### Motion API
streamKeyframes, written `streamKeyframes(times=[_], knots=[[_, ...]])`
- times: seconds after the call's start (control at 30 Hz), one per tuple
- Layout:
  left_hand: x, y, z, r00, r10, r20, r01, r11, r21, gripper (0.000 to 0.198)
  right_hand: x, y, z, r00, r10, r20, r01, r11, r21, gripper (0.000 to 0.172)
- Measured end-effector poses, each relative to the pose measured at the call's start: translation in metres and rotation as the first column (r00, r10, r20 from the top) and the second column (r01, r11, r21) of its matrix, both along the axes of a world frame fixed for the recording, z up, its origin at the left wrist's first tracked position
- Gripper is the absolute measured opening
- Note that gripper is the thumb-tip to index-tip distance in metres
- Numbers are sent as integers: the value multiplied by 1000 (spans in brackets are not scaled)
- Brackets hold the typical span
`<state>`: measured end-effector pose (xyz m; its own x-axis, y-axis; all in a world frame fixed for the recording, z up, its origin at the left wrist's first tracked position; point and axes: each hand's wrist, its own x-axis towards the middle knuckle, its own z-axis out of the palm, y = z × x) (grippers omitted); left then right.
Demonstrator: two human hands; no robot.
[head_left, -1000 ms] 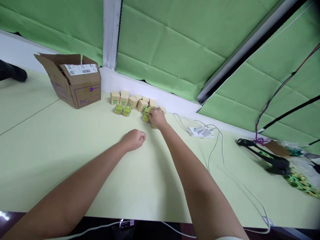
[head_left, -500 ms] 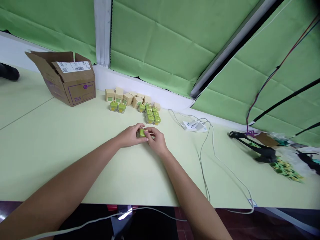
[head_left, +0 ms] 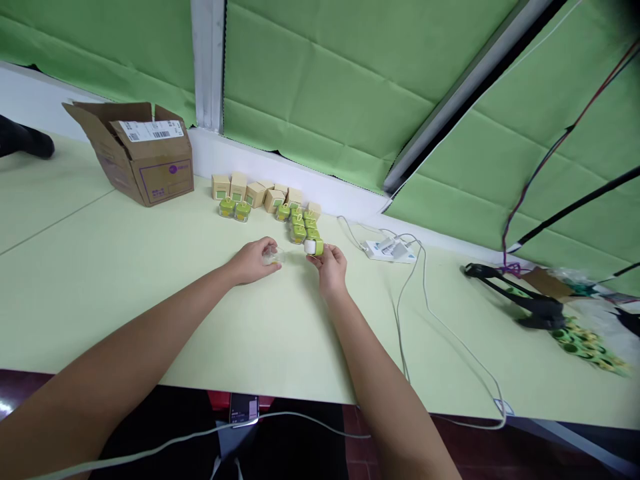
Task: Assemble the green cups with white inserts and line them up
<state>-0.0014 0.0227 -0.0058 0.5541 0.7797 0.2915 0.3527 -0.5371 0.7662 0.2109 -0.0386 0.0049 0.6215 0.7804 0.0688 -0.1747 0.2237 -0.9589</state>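
My left hand (head_left: 251, 259) rests on the pale green table (head_left: 150, 280), its fingers closed round a small clear cap (head_left: 274, 255). A little to the right, my right hand (head_left: 331, 262) pinches a small green and white jar (head_left: 314, 247) lifted off the table. Just beyond the hands stand several more green jars (head_left: 299, 225) in a cluster, and two others (head_left: 234, 209) further left. Behind them runs a row of small tan boxes (head_left: 256, 191) along the white ledge.
An open cardboard box (head_left: 143, 160) stands at the back left. A white power strip (head_left: 387, 251) with cables trailing to the table's front edge lies to the right. Black tongs (head_left: 520, 303) and green patterned items (head_left: 593, 350) lie far right. Green cloth covers the wall.
My right hand fetched a green jar from the cluster and brought it to my left hand. The hands have since parted, the clear cap in the left, the jar in the right.
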Motion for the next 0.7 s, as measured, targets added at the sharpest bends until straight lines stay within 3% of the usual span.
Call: streamKeyframes(times=[0.1, 0.2, 0.3, 0.4, 0.47, 0.57, 0.7], knots=[[0, 9, -3, 993, 115, -29, -114, 993, 37, 41, 3, 0, 3, 982, 36, -185, -53, 994, -91, 9], [-1, 20, -9, 974, 223, -45, -217, 971, 102, 47, -4, 0, 2, 966, 119, -229, -147, 983, -110, 8], [-3, 22, -8, 962, 269, 41, -271, 936, 224, 52, -14, -1, 0, 951, 208, -227, -239, 964, -119, 7], [-3, 9, 2, 961, 208, 181, -263, 889, 375, 44, -21, -3, 0, 934, 278, -226, -308, 944, -114, 6], [-1, -3, 10, 973, 127, 191, -199, 882, 427, 37, -25, -5, 0, 918, 324, -230, -351, 932, -88, 8], [5, -19, 15, 987, -9, 160, -50, 931, 362, 37, -30, -8, 0, 877, 418, -238, -436, 900, -25, 15], [10, -21, 12, 969, -43, 244, -16, 972, 233, 39, -35, -11, -2, 835, 491, -248, -504, 864, 12, 29]])
